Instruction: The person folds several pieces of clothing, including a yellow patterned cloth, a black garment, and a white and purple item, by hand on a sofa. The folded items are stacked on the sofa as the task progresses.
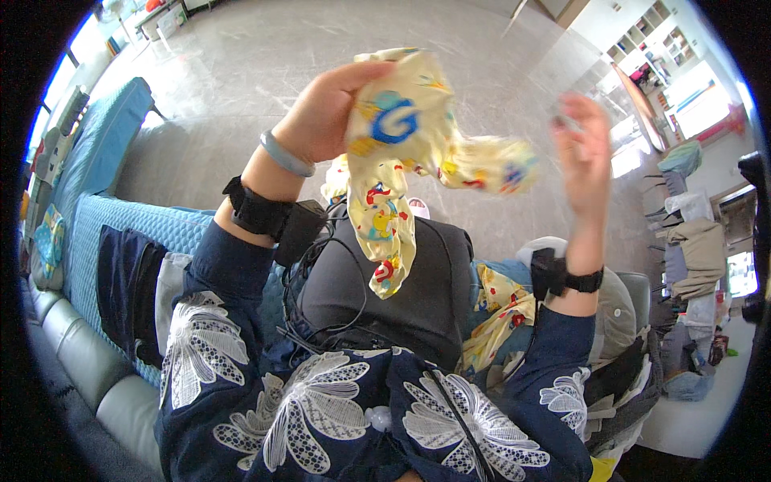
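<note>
**Patterned yellow cloth (401, 108) hangs from a raised left hand (333, 108)**

A pale grey floor (265, 48) spreads beyond the person, with a sofa (132, 229) in light blue quilted covers along the left. The yellow cloth is up in front of the person, above a dark grey surface (341, 285). It is creamy, thin and creased, printed with blue, red and orange figures; one narrow length dangles downward, another swings out toward the right, blurred at its end. A similar yellow piece (507, 309) lies lower right, near the right forearm.

The left hand grips the cloth's upper edge, thumb across the front — its other fingers are mostly hidden. The right hand (582, 140) is raised apart from the cloth, fingers bent but blurred; how far open, or whether they hold anything, I cannot tell.
</note>
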### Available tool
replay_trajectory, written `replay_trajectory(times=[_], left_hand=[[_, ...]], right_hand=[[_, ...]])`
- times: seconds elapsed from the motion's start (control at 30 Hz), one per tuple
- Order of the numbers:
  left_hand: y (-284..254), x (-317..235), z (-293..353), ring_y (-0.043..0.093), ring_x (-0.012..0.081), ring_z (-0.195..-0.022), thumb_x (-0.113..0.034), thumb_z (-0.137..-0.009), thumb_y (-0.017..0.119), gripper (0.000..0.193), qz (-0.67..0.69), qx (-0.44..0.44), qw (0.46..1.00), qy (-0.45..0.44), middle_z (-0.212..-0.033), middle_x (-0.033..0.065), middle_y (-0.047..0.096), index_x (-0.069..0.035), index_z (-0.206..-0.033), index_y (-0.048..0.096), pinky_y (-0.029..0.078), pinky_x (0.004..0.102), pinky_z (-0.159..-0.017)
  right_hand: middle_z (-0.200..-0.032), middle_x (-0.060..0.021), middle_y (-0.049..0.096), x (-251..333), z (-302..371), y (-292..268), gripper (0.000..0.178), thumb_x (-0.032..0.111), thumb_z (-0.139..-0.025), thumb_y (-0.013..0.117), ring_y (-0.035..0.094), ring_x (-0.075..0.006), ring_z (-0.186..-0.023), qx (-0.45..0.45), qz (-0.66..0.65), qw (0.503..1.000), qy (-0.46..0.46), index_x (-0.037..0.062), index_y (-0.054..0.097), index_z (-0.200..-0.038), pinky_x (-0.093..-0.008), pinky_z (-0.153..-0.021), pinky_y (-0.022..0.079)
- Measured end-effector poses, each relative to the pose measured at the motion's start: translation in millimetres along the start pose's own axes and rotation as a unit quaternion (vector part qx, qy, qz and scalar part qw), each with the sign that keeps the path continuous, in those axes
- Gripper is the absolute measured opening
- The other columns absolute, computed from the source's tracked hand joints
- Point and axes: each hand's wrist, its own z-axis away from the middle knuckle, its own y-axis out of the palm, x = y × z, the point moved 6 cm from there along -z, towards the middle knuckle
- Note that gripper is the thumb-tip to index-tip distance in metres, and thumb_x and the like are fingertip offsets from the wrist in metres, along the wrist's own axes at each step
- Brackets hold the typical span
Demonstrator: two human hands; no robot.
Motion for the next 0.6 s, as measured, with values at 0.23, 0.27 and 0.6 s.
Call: replay_trajectory(times=[0.23, 0.27, 0.6], left_hand=[[51.6, -9.5, 1.5, 0.059, 0.0166, -0.097, -0.026, -0.094, 0.05, 0.036, -0.354, 0.011, 0.927, 0.12, -0.106, 0.014, 0.061, 0.004, -0.113, 0.054, 0.05, 0.0295, -0.079], [52.4, -12.6, 0.3, 0.059, 0.0156, -0.097, -0.025, -0.094, 0.049, 0.034, -0.424, 0.016, 0.892, 0.156, -0.105, 0.0137, 0.061, 0.004, -0.111, 0.056, 0.05, 0.0291, -0.079], [-57.7, 35.0, 28.7, 0.059, 0.0335, -0.081, -0.028, -0.092, 0.048, 0.034, -0.834, 0.092, 0.517, 0.172, -0.092, 0.0181, 0.063, 0.001, -0.107, 0.058, 0.047, 0.0366, -0.075]], right_hand=[[-0.092, -0.0015, 0.055, 64.1, -2.0, 97.0, 0.026, 0.023, -0.091, 0.059, 0.051, -0.0069, -0.086, 0.195, -0.331, 0.923, 0.003, 0.006, 0.049, -0.108, -0.0218, -0.075, 0.043], [-0.087, 0.001, 0.054, 66.9, -7.1, 93.2, 0.021, 0.023, -0.093, 0.057, 0.049, -0.0042, -0.082, 0.195, -0.338, 0.921, 0.003, 0.0059, 0.05, -0.104, -0.0195, -0.071, 0.042], [-0.075, 0.0069, 0.051, 70.3, -26.9, 9.2, 0.018, 0.024, -0.097, 0.049, 0.044, 0.0007, -0.07, 0.169, -0.283, 0.944, 0.031, 0.0079, 0.053, -0.09, -0.0154, -0.062, 0.036]])
